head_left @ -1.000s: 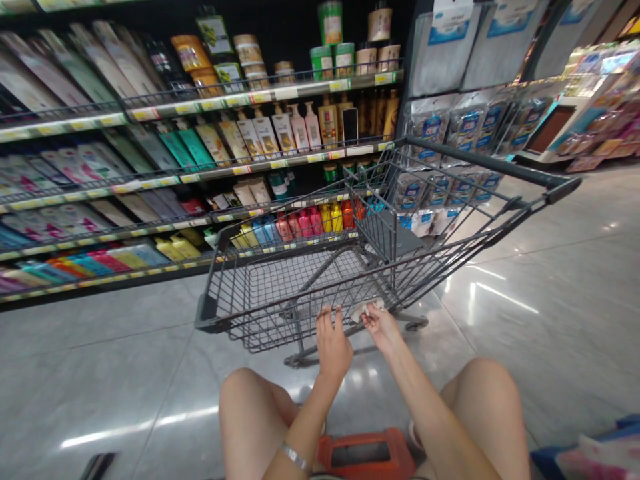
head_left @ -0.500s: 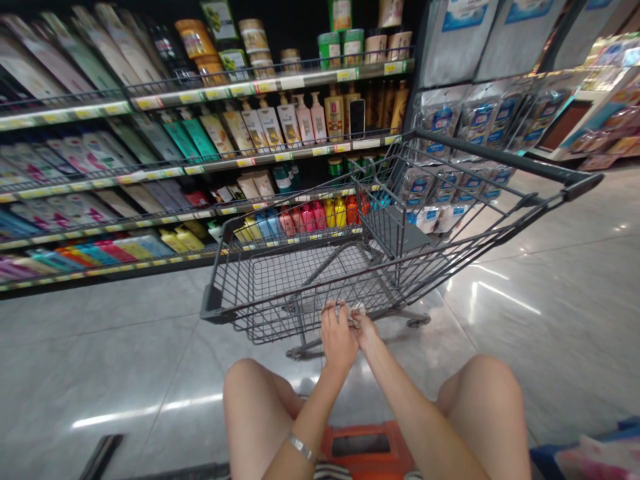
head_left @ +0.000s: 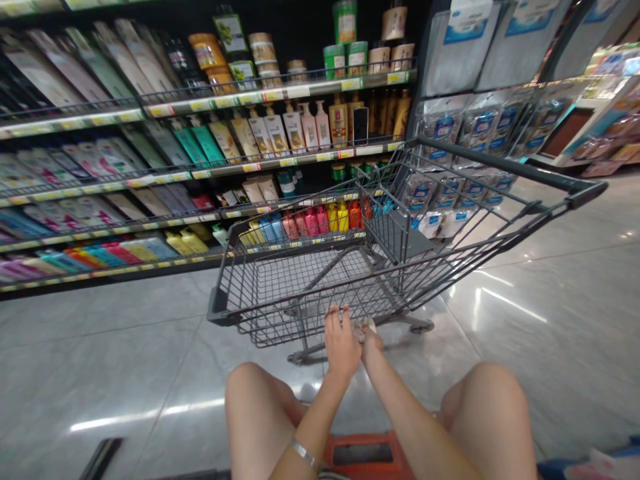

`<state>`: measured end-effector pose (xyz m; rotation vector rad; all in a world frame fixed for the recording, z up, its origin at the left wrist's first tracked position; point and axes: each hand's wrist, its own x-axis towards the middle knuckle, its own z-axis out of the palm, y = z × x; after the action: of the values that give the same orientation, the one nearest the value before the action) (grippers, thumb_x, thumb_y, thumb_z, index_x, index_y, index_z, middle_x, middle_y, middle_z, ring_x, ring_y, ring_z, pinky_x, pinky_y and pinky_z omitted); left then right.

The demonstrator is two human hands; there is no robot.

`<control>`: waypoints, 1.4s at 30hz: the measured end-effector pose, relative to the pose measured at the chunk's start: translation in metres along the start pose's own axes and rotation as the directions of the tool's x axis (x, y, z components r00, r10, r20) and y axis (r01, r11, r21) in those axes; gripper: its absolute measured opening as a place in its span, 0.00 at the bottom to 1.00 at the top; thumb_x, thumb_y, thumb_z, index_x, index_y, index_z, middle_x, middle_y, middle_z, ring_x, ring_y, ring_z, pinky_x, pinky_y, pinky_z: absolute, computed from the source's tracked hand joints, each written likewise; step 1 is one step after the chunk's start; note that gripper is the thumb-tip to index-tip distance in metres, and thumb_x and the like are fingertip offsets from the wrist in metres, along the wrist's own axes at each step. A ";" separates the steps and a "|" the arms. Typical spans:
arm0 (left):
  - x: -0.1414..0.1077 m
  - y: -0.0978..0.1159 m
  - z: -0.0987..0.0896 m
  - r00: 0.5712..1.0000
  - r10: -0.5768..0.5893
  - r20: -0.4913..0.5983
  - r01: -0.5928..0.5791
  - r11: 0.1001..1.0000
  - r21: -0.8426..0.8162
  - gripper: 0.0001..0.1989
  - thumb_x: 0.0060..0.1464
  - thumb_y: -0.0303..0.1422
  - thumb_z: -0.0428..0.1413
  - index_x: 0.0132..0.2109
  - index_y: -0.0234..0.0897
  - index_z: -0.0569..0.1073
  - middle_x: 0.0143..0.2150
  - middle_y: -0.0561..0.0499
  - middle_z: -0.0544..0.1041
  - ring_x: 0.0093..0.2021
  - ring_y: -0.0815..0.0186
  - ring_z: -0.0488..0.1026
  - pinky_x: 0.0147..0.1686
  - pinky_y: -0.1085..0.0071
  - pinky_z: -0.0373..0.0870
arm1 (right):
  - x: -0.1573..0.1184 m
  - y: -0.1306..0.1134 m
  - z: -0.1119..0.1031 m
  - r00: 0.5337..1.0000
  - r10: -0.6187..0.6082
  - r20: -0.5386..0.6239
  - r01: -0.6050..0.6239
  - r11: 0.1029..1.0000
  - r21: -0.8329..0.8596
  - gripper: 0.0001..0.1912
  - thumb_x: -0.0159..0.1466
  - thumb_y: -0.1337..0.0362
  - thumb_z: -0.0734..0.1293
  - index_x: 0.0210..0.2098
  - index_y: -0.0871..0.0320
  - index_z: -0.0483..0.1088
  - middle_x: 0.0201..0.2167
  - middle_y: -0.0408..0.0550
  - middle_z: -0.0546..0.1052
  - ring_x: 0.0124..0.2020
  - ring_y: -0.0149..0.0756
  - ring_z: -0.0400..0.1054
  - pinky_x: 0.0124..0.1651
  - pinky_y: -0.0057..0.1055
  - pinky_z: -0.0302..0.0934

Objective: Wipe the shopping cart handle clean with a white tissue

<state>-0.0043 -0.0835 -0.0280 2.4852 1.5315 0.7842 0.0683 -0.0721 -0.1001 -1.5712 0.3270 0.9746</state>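
Note:
My left hand (head_left: 343, 341) is held out in front of my knees, its fingers stretched forward and slightly apart. Close against it, my right hand (head_left: 371, 340) is closed on a small pale crumpled thing (head_left: 368, 325), mostly hidden by the fingers. What that thing is, I cannot make out. Just beyond both hands stands a dark grey wire shopping cart (head_left: 320, 298), side-on, its handle to the right. In the picture my left fingertips overlap the cart's lower side; whether they touch it, I cannot tell.
Shelves (head_left: 280, 163) of bottles and jars line the far side, with a phone-like dark rectangle (head_left: 360, 125) standing on one. Packaged goods (head_left: 443, 137) hang at the right. An orange-red plastic piece (head_left: 365, 440) sits between my legs, above the grey tiled floor (head_left: 125, 353).
My right hand has turned and drawn slightly down, and more of the pale thing shows. My left hand has shifted slightly down. The view has tilted a little upward.

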 end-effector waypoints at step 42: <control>-0.002 0.001 -0.002 0.999 0.041 -0.003 -0.041 0.999 0.013 0.31 0.39 0.14 0.48 0.54 0.31 0.62 0.55 0.37 0.62 0.60 0.51 0.56 0.55 0.52 0.60 | -0.064 -0.072 0.002 0.931 -0.301 0.207 0.210 0.905 0.370 0.16 0.38 0.66 0.68 0.26 0.56 0.61 0.18 0.32 0.67 0.20 0.27 0.63 0.23 0.24 0.59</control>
<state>-0.0055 -0.0857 -0.0268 2.5333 1.4958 0.7880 0.0779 -0.0710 -0.0036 -1.1185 0.0912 0.8506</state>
